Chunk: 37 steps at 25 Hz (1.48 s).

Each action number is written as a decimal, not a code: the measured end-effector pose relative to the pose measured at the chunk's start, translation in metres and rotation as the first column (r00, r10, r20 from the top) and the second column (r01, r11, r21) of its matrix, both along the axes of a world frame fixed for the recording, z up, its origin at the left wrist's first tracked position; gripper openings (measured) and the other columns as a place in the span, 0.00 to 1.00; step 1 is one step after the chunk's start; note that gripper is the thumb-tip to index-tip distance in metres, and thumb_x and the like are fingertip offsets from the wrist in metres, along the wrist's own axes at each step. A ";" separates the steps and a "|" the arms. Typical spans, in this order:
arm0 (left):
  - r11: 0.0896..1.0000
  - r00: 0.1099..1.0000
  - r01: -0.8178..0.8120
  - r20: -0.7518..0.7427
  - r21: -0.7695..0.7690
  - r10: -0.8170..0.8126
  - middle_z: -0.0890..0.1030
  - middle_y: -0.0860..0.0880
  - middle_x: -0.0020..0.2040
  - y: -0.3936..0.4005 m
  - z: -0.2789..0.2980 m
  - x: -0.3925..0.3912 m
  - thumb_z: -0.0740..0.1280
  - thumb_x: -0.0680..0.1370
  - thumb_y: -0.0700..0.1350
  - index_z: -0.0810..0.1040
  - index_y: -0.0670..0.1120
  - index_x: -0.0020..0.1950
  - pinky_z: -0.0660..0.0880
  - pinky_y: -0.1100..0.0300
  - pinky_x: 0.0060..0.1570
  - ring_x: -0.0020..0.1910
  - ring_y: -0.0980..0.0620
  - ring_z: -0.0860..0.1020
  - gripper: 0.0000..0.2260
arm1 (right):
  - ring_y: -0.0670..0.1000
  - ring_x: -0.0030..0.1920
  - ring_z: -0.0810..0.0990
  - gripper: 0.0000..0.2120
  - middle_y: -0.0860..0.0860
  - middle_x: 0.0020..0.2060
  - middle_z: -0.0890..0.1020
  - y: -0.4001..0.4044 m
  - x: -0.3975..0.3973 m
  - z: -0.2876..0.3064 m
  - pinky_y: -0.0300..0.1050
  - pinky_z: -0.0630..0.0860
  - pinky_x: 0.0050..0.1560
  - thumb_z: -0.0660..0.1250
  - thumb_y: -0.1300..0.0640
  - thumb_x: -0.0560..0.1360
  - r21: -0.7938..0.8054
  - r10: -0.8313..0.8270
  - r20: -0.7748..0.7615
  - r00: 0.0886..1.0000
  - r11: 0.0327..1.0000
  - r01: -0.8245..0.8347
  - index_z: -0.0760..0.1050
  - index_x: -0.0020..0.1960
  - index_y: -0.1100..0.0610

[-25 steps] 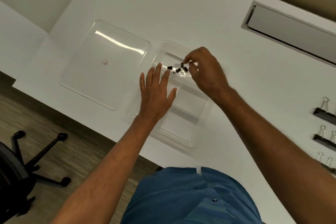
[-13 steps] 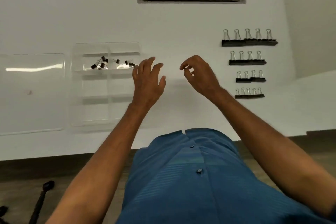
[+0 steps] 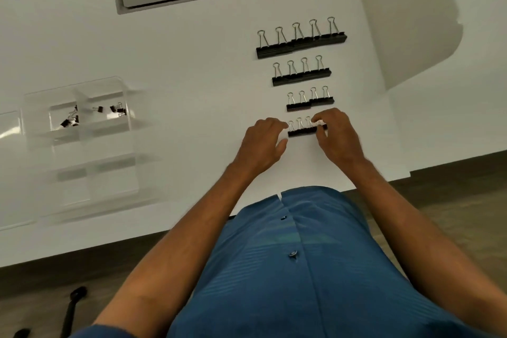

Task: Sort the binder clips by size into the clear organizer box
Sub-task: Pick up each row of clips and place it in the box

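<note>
Four rows of binder clips remained lined up on the worktop, while only a few tiny ones lay in the far compartments of the clear box (well apart, to the left). Both hands bracketed the nearest row: the left hand curled at its end, the right hand pinching the clip at the other end.

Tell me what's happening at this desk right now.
A person is sorting binder clips by size. Both hands, left hand and right hand, are at the nearest row of clips on the white desk. Three rows of larger clips lie beyond it, untouched. The clear organizer box at left holds a few tiny clips in its far compartments.
</note>
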<state>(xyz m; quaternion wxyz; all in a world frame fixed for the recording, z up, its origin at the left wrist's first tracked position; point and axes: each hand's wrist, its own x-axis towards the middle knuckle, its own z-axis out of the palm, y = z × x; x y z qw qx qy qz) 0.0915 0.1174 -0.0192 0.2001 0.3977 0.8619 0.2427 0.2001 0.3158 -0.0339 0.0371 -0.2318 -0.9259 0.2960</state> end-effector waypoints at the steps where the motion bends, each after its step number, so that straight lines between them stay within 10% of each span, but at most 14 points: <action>1: 1.000 1.000 0.009 0.011 -0.014 -0.009 0.76 0.46 0.67 0.011 -0.004 0.007 0.65 0.81 0.48 0.73 0.47 0.70 0.71 0.50 0.61 0.63 0.46 0.73 0.18 | 0.53 0.56 0.75 0.14 0.51 0.55 0.78 0.010 0.005 -0.003 0.53 0.79 0.48 0.64 0.66 0.77 0.024 0.018 0.005 1.000 1.000 -0.019 0.76 0.59 0.54; 13: 0.986 0.989 -0.144 -0.032 -0.083 0.142 0.75 0.44 0.52 0.054 -0.043 0.016 0.68 0.77 0.38 0.77 0.41 0.53 0.75 0.51 0.46 0.50 0.47 0.72 0.06 | 0.56 0.51 0.75 0.09 0.56 0.52 0.77 0.055 0.014 -0.033 0.52 0.79 0.44 0.68 0.69 0.76 0.112 0.277 0.035 0.960 0.954 -0.280 0.79 0.55 0.62; 28: 0.996 0.995 -0.088 -0.055 -0.029 0.087 0.74 0.48 0.52 0.083 -0.030 0.021 0.68 0.76 0.41 0.75 0.45 0.53 0.75 0.54 0.45 0.49 0.51 0.71 0.07 | 0.46 0.47 0.76 0.09 0.49 0.52 0.74 0.055 0.011 -0.016 0.28 0.70 0.46 0.72 0.63 0.75 -0.253 0.117 0.134 0.984 0.964 -0.080 0.79 0.53 0.55; 37: 0.992 0.994 -0.084 -0.080 -0.090 0.077 0.77 0.44 0.51 0.084 -0.046 0.024 0.69 0.76 0.37 0.75 0.43 0.53 0.76 0.51 0.43 0.47 0.49 0.72 0.08 | 0.51 0.55 0.72 0.13 0.53 0.57 0.73 0.038 0.021 -0.027 0.44 0.77 0.49 0.75 0.58 0.73 -0.075 0.241 0.088 0.967 0.969 -0.235 0.76 0.55 0.57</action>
